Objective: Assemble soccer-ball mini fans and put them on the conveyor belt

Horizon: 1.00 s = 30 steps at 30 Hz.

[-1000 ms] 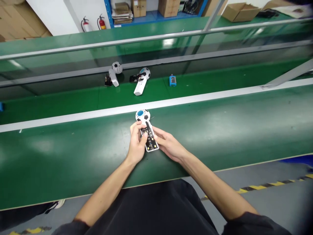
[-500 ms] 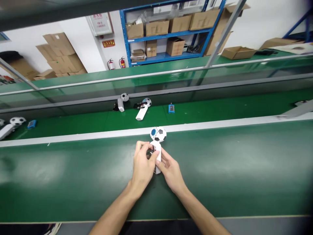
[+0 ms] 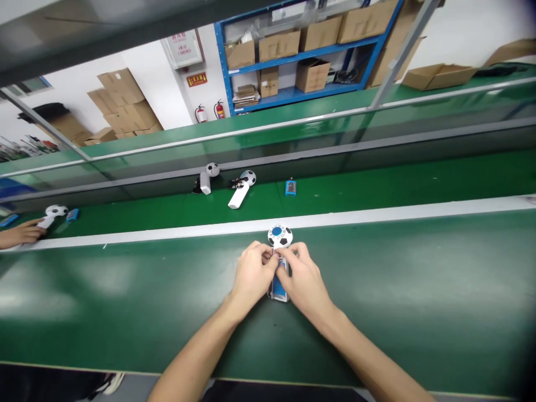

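A white handheld device with a football-patterned head lies on the green bench, its handle toward me. The handle's housing stands open, and a blue block shows inside. My left hand pinches at the top of the handle from the left, just below the round head. From the right, my right hand has its thumb and fingertips closed at the same spot. Both sets of fingertips meet there and hide whatever small part lies between them.
Beyond a white rail, two similar devices and a blue block lie on a green belt. At far left, another person's hand touches a football-headed device. A metal post rises behind.
My right hand has moved up the handle to join the left at its top. The handle now shows its open inside with the blue block. Another person's hand has appeared at far left.
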### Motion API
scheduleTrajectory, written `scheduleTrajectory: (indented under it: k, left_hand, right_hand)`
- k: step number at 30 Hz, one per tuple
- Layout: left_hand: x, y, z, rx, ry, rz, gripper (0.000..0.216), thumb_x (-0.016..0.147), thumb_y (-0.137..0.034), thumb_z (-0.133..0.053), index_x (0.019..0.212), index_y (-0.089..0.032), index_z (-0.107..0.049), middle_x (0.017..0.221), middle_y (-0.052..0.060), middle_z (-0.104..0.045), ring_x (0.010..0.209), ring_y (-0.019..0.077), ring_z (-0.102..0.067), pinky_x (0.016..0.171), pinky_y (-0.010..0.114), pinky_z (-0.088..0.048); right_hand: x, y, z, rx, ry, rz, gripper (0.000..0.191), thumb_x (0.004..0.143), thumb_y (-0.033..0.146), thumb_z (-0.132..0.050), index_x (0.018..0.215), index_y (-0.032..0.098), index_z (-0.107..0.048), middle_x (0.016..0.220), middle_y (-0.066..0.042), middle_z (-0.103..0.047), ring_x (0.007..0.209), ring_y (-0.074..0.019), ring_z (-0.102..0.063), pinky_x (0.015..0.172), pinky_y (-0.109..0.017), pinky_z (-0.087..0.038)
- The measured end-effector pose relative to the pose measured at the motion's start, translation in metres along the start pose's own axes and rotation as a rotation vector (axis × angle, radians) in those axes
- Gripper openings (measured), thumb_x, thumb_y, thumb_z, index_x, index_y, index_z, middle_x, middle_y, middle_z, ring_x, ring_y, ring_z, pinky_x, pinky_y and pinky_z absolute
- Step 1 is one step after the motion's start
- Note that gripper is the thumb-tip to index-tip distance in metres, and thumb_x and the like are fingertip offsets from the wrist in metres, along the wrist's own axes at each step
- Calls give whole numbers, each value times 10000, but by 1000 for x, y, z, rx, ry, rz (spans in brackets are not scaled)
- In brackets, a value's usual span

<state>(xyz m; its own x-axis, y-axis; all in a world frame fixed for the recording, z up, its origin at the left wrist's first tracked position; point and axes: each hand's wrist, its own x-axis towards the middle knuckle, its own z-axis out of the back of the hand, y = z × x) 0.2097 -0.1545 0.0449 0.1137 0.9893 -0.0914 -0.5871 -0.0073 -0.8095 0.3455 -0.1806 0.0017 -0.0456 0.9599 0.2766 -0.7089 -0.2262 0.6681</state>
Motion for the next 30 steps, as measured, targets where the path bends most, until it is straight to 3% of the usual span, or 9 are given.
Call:
scheduleTrajectory:
  k: [3, 8, 16, 24, 30]
  left_hand:
    - [4, 11, 4, -163, 48, 77, 139, 823, -283, -617, 841, -161, -682, 896, 65, -681, 726, 170, -657, 678, 289, -540]
    - [10, 23, 12, -349, 162, 184, 222, 802, -342, -647, 868, -131, -669, 830, 84, -694, 721, 186, -668, 634, 297, -584]
    - [14, 22, 13, -211, 118, 152, 97, 706, -235, -648, 752, -155, -678, 678, 39, -689, 634, 163, -654, 624, 251, -546]
    - [15, 24, 14, -188, 92, 155, 111, 659, -244, -672, 724, -156, -689, 660, 41, -696, 640, 171, -661, 614, 243, -522]
    - [12, 22, 15, -226, 62, 177, 144, 674, -288, -683, 702, -147, -689, 648, 27, -680, 606, 154, -636, 575, 232, -505]
  right_hand:
    - [10, 0, 2, 24, 18, 81, 172, 891, 190, -543, 939, 184, -708, 933, -67, -529, 710, -164, -577, 677, -309, -513]
    - [11, 4, 2, -52, 26, 188, 236, 954, 197, -485, 854, 165, -696, 911, -69, -541, 649, -130, -518, 621, -277, -467]
    - [13, 12, 3, -269, 76, 253, 254, 973, 149, -405, 865, 144, -634, 945, -114, -589, 787, -204, -549, 650, -323, -477]
    - [8, 12, 4, -204, 109, 246, 245, 955, 90, -395, 903, 130, -630, 950, -126, -586, 863, -228, -533, 750, -352, -499]
    - [4, 14, 0, -143, 35, 211, 253, 925, 54, -395, 876, 158, -620, 929, -115, -606, 835, -235, -502, 743, -362, -479]
